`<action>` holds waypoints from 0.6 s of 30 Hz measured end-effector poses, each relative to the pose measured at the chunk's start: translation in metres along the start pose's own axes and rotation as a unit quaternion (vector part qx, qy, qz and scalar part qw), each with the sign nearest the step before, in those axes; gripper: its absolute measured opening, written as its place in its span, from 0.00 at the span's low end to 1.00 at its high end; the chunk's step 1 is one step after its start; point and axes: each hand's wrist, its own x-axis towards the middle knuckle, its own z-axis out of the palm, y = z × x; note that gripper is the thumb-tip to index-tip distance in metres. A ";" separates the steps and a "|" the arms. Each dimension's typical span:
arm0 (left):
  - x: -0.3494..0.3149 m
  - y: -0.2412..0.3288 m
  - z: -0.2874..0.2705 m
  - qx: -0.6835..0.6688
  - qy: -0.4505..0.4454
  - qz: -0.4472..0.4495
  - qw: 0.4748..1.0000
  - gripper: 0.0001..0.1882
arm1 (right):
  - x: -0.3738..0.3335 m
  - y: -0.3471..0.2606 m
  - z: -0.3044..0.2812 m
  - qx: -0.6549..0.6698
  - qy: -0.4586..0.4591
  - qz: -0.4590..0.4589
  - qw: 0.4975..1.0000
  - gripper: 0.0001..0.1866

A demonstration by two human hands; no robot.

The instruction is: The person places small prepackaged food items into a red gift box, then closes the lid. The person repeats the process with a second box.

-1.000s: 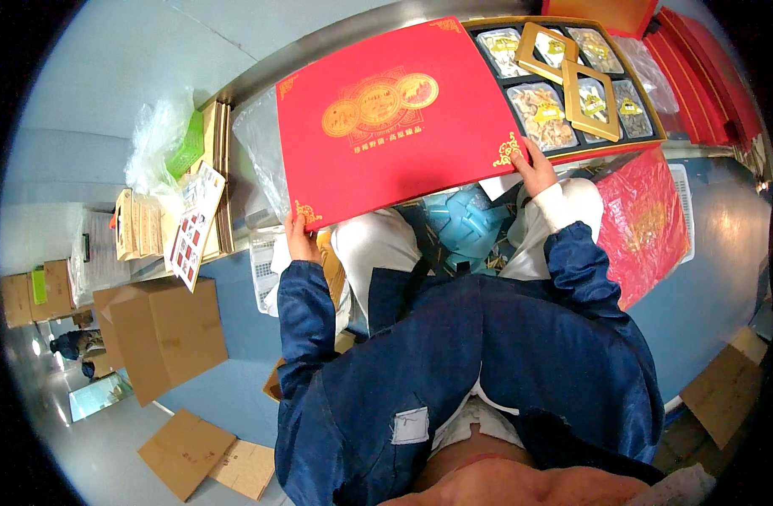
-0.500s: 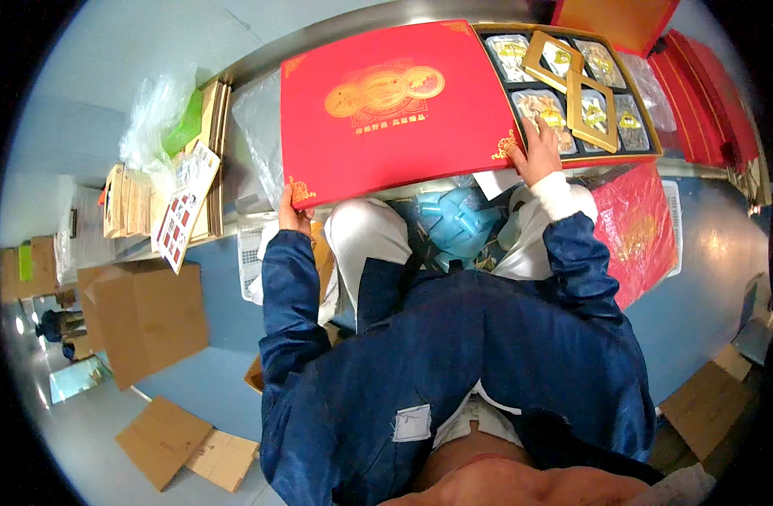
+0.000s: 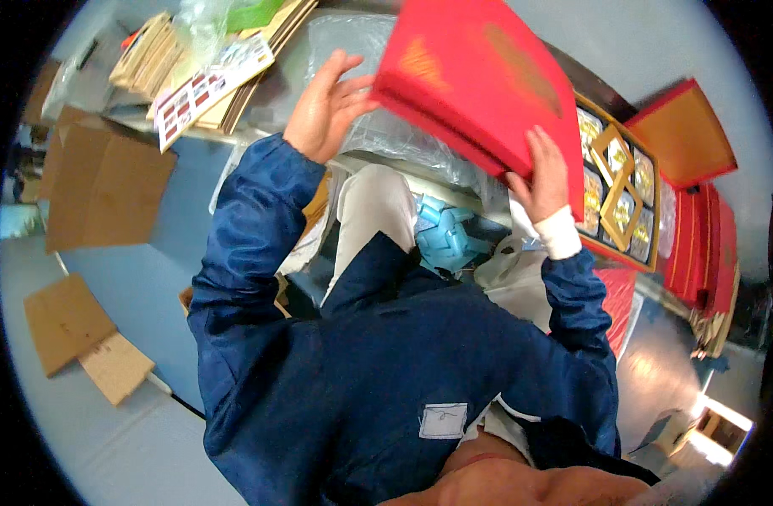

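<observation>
A flat red gift box (image 3: 487, 84) with gold printing stands tilted over the bench, its near side wall showing; it is slightly blurred. My right hand (image 3: 544, 179) grips its near right corner, thumb on the near edge and fingers on the top. By its left corner, my left hand (image 3: 329, 110) is raised with fingers spread; whether the fingertips touch the box I cannot tell. Right of it lies an open gift box (image 3: 650, 260) holding several clear food packs (image 3: 642, 177) in dark compartments. Two gold frames (image 3: 610, 154) rest on those packs.
Clear plastic sheeting (image 3: 412, 139) covers the bench under the tilted box. Cardboard sheets and a printed card (image 3: 215, 88) lie at left. Red bags (image 3: 690, 244) are stacked at right. Blue ribbon-like pieces (image 3: 447, 240) sit below, between my knees. A large carton (image 3: 108, 181) stands at left.
The red box has gone from lying flat to tilted and turned. My left hand has left its near left corner and opened. My right hand stays at the near right corner. The view has turned.
</observation>
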 end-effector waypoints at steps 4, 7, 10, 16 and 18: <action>-0.002 -0.019 0.046 -0.101 -0.156 0.130 0.974 0.33 | 0.008 0.017 -0.041 0.060 0.014 0.054 0.997 0.37; -0.005 -0.046 0.102 -0.234 -0.302 0.176 0.907 0.39 | -0.007 0.043 -0.056 0.057 0.024 0.067 0.996 0.37; -0.004 -0.081 0.137 -0.177 -0.312 0.265 0.895 0.44 | -0.017 0.066 -0.066 0.143 0.016 0.145 0.979 0.38; -0.003 -0.091 0.175 -0.066 -0.353 0.351 0.865 0.47 | -0.041 0.088 -0.088 0.169 0.057 0.158 0.971 0.35; -0.003 -0.093 0.181 -0.077 -0.360 0.346 0.863 0.47 | -0.044 0.090 -0.092 0.175 0.060 0.170 0.968 0.34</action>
